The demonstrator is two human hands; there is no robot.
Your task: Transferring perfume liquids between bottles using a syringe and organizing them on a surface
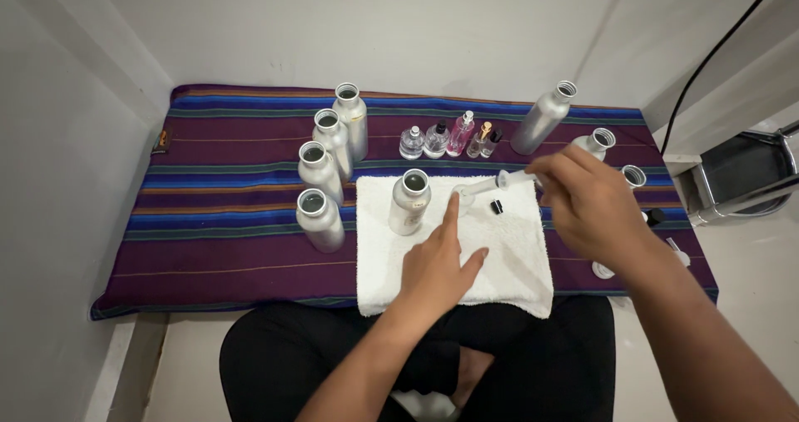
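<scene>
My right hand (593,206) holds a clear plastic syringe (499,181), tip pointing left and down over the white towel (508,272). The tip meets a tiny clear vial (463,197) standing on the towel. My left hand (439,264) rests on the towel with its index finger stretched up against that vial. An open silver metal bottle (409,201) stands on the towel just left of the finger. A small black cap (497,207) lies on the towel right of the vial.
Several open silver bottles (320,172) stand at the left of the striped purple mat (225,247), more at the right (543,118). A row of small glass perfume bottles (449,139) lines the back. White walls close in on three sides; a metal chair frame (749,181) is at right.
</scene>
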